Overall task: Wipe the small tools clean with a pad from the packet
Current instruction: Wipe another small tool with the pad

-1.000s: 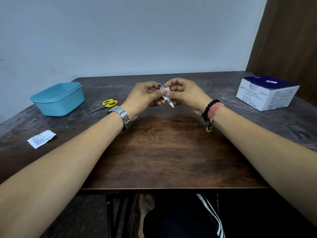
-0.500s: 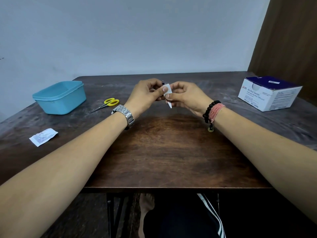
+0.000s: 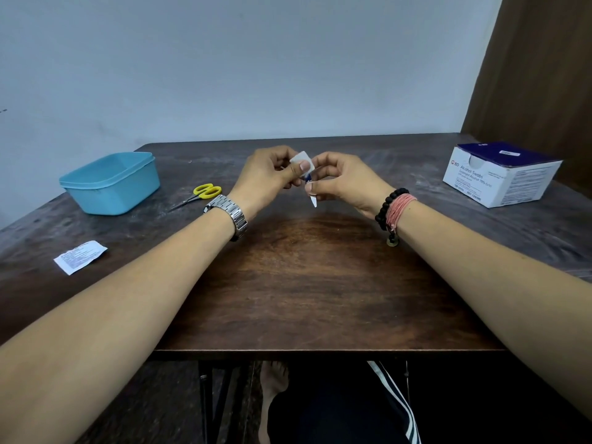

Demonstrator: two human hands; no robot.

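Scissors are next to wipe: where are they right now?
The yellow-handled scissors lie on the table, left of the left hand, just right of the blue tub.

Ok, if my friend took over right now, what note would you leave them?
Left hand: pinching the white pad at the top end of the small tool.
Right hand: gripping the small tool, its pale pointed tip hanging down below the fingers, above the table.
Yellow scissors lie on the table beside the blue tub, untouched now.
Torn packet lies at the left; swab box at the right.
Done: packet opened, pad out, wiping under way.
Left: finish this tool, then probably the scissors. How clean the tool is, I cannot tell.
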